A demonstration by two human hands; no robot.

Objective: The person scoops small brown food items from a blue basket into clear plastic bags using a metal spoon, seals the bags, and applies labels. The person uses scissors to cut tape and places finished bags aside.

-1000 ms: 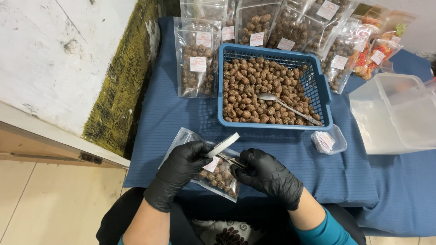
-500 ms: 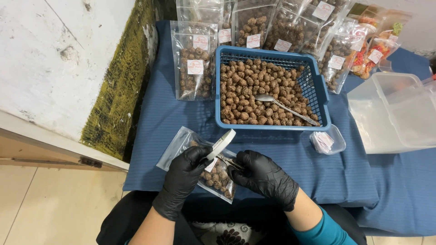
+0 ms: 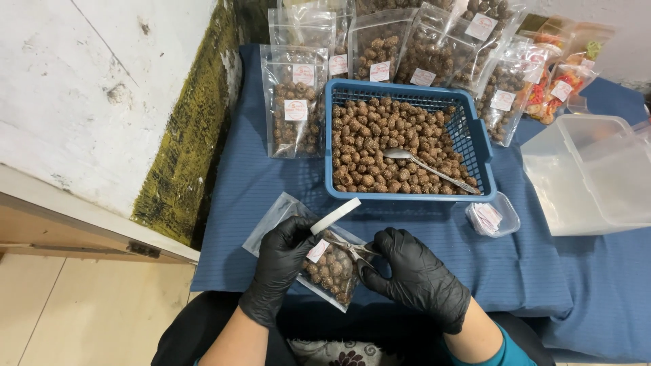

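Two gloved hands meet over a clear pouch (image 3: pixel 332 271) of brown balls. The left hand (image 3: pixel 281 261) pinches a white strip (image 3: pixel 336 215); the right hand (image 3: pixel 413 274) grips tweezers (image 3: pixel 352 249). A blue basket (image 3: pixel 485 156) sits at 12 o'clock.

— What do we have on our hands, here below the blue basket (image 3: pixel 409 186)?

— Black disposable gloves on both. The glove on our left hand (image 3: pixel 279 268) is glossy, creased at the knuckles, and ends in a cuff at the wrist. The one on our right hand (image 3: pixel 419 278) is the same: shiny black, wrinkled across the back.

— And past the cuffs?

— Our left forearm is bare. On the right, farther from the basket, a teal sleeve shows near the elbow.
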